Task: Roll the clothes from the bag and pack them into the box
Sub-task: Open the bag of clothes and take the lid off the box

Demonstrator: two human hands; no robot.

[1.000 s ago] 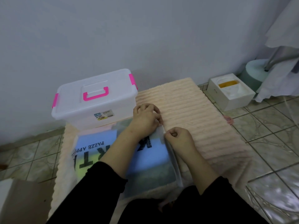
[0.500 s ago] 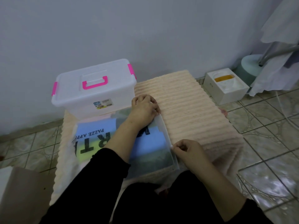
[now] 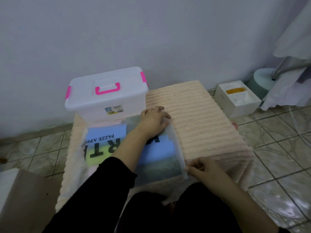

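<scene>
On a peach ribbed mat (image 3: pixel 198 121) spread over a tiled floor (image 3: pixel 276 145), a person in black sleeves works at a translucent plastic bag (image 3: pixel 175 148) of folded clothes (image 3: pixel 156 150), whose blue, yellow-green and dark green layers show through the film beneath large black lettering. Left hand (image 3: pixel 154 119) lies palm down on the far right corner of the bag, fingers bent over its edge, pressing it flat rather than closing around anything. Right hand (image 3: pixel 204 169) sits at the near right corner, thumb and fingers drawn together in a pinching grip on the bag's edge strip; whether it holds a slider or only the film cannot be told. Just behind the bag, at the mat's far left, stands the clear plastic storage box (image 3: pixel 107 101), lid (image 3: pixel 107 84) shut, with a pink handle (image 3: pixel 107 89) and pink side latches, a small label on its front wall. Near the wall to the right, off the mat, rests a small white carton (image 3: pixel 239 106) with something yellow inside, beside a pale round base (image 3: pixel 262 78) and hanging white fabric (image 3: pixel 289 91). A brown cardboard piece (image 3: pixel 21 199) lies at lower left
</scene>
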